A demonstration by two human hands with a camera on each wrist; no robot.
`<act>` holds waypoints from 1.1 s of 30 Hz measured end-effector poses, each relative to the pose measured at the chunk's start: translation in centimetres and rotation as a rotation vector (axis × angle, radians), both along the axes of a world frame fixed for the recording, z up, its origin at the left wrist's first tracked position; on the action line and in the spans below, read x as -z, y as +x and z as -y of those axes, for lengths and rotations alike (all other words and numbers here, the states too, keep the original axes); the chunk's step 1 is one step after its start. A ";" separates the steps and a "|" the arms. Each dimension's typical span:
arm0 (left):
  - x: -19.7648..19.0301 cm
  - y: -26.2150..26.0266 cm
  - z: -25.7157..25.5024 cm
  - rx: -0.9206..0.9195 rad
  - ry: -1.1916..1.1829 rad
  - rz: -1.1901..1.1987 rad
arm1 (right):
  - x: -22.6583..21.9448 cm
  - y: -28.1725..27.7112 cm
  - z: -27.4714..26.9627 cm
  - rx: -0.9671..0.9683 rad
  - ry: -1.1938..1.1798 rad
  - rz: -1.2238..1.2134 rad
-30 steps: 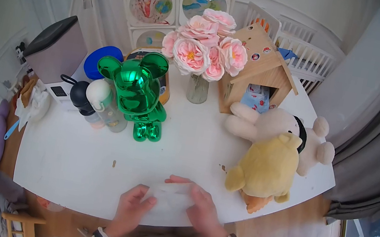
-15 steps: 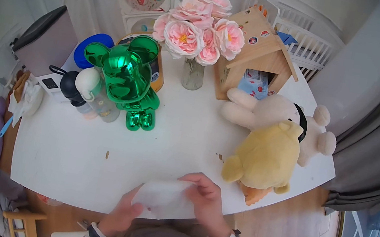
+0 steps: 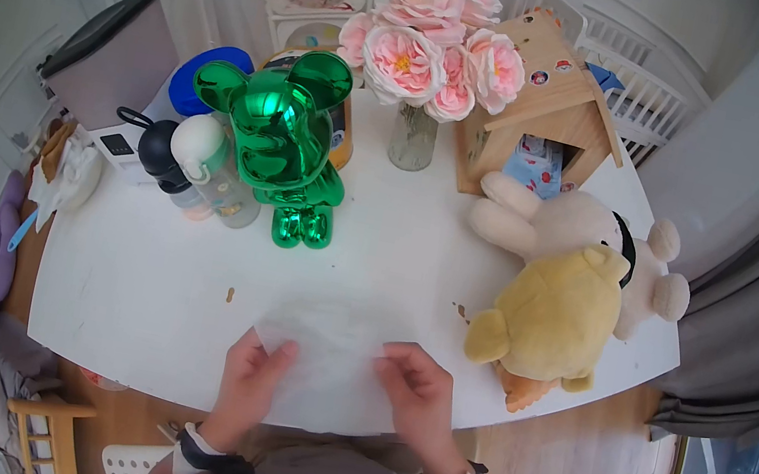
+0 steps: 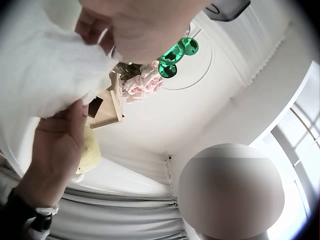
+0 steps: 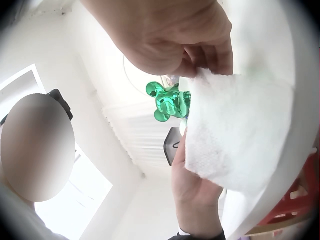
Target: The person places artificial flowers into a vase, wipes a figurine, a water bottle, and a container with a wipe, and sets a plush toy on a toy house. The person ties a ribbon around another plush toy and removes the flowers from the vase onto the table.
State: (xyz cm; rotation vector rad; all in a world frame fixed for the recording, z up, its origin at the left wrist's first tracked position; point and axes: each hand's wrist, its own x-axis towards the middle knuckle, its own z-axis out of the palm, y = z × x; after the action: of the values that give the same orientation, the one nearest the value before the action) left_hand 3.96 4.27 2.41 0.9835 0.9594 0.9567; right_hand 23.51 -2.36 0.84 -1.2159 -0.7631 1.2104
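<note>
A thin white tissue [image 3: 332, 361] is stretched out between both hands, over the table's near edge. My left hand [image 3: 251, 379] pinches its left side between thumb and fingers. On the other side, my right hand [image 3: 417, 401] pinches the right edge the same way. In the right wrist view the tissue [image 5: 235, 130] shows a fine textured surface and a soft, uneven edge. Seen from the left wrist, the sheet [image 4: 45, 70] hangs between the two hands with loose folds.
On the white table [image 3: 136, 296] stand a shiny green bear figure [image 3: 280, 138], bottles [image 3: 200, 160], a vase of pink flowers [image 3: 414, 137] and a wooden house [image 3: 550, 105]. Plush toys [image 3: 559, 314] lie at the right. Small brown spots [image 3: 230, 294] mark the tabletop.
The tissue has gone from bunched and folded to spread out wider and flatter between the hands. The right hand has moved from over the sheet to its right edge. The head view has shifted slightly.
</note>
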 end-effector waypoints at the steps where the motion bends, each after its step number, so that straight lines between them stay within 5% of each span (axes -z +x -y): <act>1: -0.1 -0.1 0.0 0.032 0.105 -0.055 | 0.1 0.1 -0.1 0.046 0.082 0.096; 6: -1.4 -2.0 -0.8 0.155 0.336 -0.358 | -1.0 1.5 -0.1 0.069 0.240 0.382; 8: -1.6 -2.2 -1.7 0.424 0.901 -0.496 | -0.8 2.2 0.0 -0.004 0.265 0.618; 11: -1.6 -2.3 -1.6 0.512 1.009 -0.740 | -0.4 2.9 0.3 -0.049 0.268 0.800; 14: -0.4 -2.9 -1.8 0.396 0.957 -0.750 | 0.3 2.9 0.7 -0.106 0.258 0.787; 21: -1.6 -2.8 -2.4 0.434 1.014 -0.796 | 0.1 2.3 0.5 -0.081 0.244 0.800; 23: -1.1 -3.2 -2.7 0.242 0.724 -0.689 | -0.1 2.3 0.5 -0.096 0.221 0.734; 27: -1.1 -1.0 -2.5 0.114 0.632 -0.626 | -1.2 1.9 0.0 -0.046 0.127 0.710; 29: -1.2 0.9 -2.0 0.133 0.804 -0.934 | -0.3 1.5 -0.8 0.038 0.163 0.795; 33: 0.6 1.3 -2.5 0.204 0.865 -0.974 | -0.3 1.3 -1.4 0.034 0.191 0.968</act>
State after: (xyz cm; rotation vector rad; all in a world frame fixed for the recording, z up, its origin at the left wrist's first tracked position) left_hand 5.24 6.74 1.85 2.3635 1.1941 0.6865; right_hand 24.78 -0.92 1.10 -1.6331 -1.5065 0.4389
